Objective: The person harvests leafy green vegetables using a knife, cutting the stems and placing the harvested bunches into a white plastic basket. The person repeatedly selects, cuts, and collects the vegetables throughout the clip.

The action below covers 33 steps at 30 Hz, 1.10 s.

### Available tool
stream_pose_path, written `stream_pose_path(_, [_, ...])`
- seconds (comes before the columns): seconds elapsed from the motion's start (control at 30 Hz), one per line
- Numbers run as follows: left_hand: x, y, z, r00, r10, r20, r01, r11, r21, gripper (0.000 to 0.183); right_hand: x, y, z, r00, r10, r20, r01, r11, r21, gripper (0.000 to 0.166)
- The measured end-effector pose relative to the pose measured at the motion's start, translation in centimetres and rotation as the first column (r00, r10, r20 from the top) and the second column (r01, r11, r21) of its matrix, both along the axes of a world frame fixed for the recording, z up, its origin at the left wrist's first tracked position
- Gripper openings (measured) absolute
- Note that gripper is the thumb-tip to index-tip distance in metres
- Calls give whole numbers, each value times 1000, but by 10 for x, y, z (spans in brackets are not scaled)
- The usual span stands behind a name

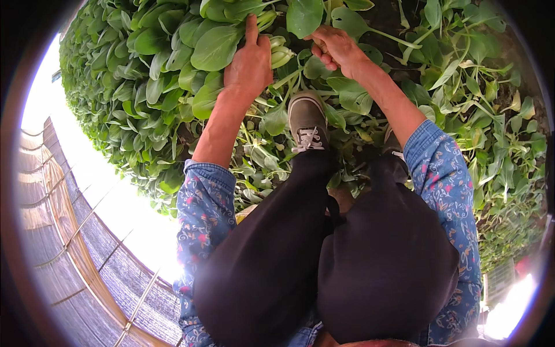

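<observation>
My left hand [249, 65] is closed around bok choy plants [282, 54], their pale green stem bases showing to the right of the fingers. Its index finger points away from me along the leaves, and a broad leaf [217, 47] spreads out on the left of the hand. Across a small gap, my right hand [334, 50] has its fingers curled, with the tips pinched at the lower edge of a rounded green leaf [305, 17]. Whether anything else is inside that fist is hidden.
Dense standing bok choy [143, 65] fills the left side. Loose leaves and stems [468, 86] litter the soil on the right. My shoe [308, 121] stands among cut leaves, below the hands. Netting on a pole frame [86, 260] curves along the lower left.
</observation>
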<state>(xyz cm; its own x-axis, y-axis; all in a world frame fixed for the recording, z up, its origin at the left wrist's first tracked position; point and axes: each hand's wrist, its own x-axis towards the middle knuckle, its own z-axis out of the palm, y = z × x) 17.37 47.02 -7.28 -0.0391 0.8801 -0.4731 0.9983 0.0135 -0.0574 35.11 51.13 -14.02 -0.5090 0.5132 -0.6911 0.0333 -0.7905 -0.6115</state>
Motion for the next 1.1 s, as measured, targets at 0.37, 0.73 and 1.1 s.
stream_pose_path(0.37, [-18, -14, -18, 994, -80, 68, 65, 978, 196, 61, -15, 4, -11, 997, 62, 36, -62, 998, 18, 43])
stream_pose_path(0.73, [5, -24, 88, 56, 579, 813, -509, 717, -476, 55, 68, -23, 37, 988, -132, -79, 140, 984, 110, 48])
stream_pose_path(1.1, [55, -36, 72, -612, 690, 387, 45, 519, -854, 61, 109, -10, 77, 896, -404, -183, 443, 835, 325, 31])
